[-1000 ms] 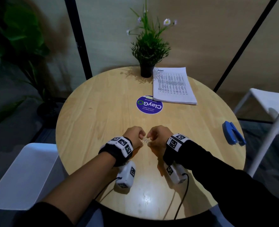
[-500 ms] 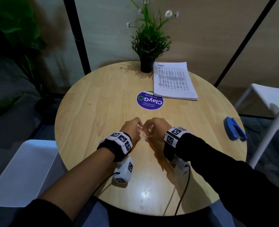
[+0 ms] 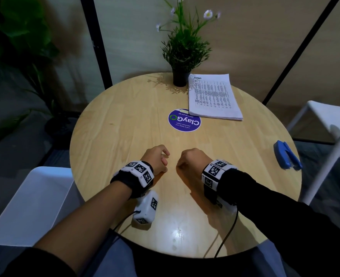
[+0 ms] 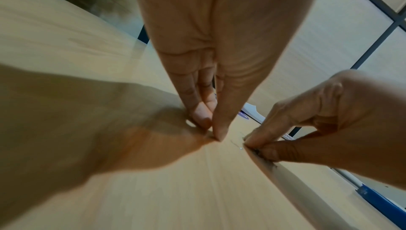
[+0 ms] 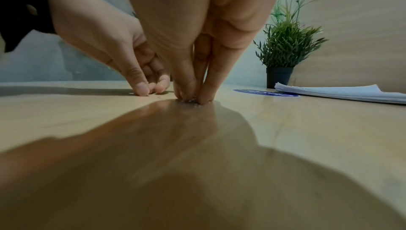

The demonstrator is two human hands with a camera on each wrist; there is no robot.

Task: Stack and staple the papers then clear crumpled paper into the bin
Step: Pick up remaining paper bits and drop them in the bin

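My left hand (image 3: 165,159) and right hand (image 3: 180,163) are at the middle of the round wooden table (image 3: 115,126), a small gap between them, fingertips down on the wood. The right hand (image 5: 193,99) pinches tiny shiny staples (image 5: 193,101) against the table. The left hand (image 4: 214,134) has thumb and fingers pinched together; I cannot see anything between them. A thin loose staple (image 4: 236,142) lies between the hands. The stack of printed papers (image 3: 213,96) lies at the far side. The blue stapler (image 3: 287,156) sits near the right edge. No crumpled paper or bin shows.
A potted plant (image 3: 182,56) stands at the table's far edge beside the papers. A round purple sticker (image 3: 184,120) is in front of them. White chairs stand at the left (image 3: 31,202) and right (image 3: 324,120). Cables run from both wrist cameras over the near edge.
Both hands were touching around a small shiny piece; they have since drawn slightly apart and lowered their fingertips onto the table.
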